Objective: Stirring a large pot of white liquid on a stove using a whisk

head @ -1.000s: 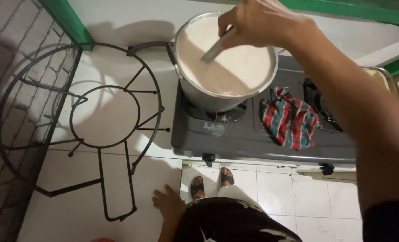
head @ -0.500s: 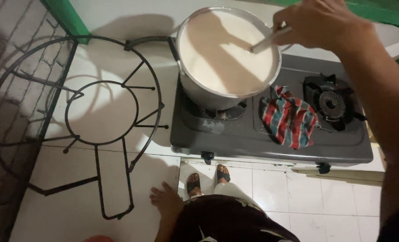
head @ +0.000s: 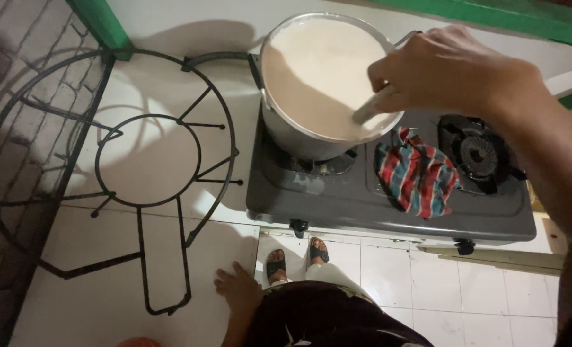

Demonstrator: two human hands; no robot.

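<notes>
The right hand (head: 449,74) is clenched around the handle of a metal stirring utensil (head: 370,110), whose lower end dips into the pale, creamy liquid (head: 318,67) near the right rim of the big metal pot (head: 299,138). What sort of head the utensil has I cannot tell, as it is sunk under the surface. The left hand (head: 237,289) lies flat and released on the white bench (head: 93,295), holding nothing, well in front of the pot and to its left.

The pot sits on the left burner of a grey two-burner stove (head: 363,205) and is filled almost to the brim. So full, I judge it heavy, quick to slop, and likely hot in its thin metal wall. The dark handle (head: 218,61) sticking out from the pot's left side looks the safest place to take hold. The utensil looks stiff and light, and is best held high on the shaft.

Just right of the pot a crumpled striped cloth (head: 417,173) lies on the stove, soft and limp. Beyond it is the bare right burner (head: 475,154). Left of the pot, a black wire stand (head: 148,160) rests on the bench.
</notes>
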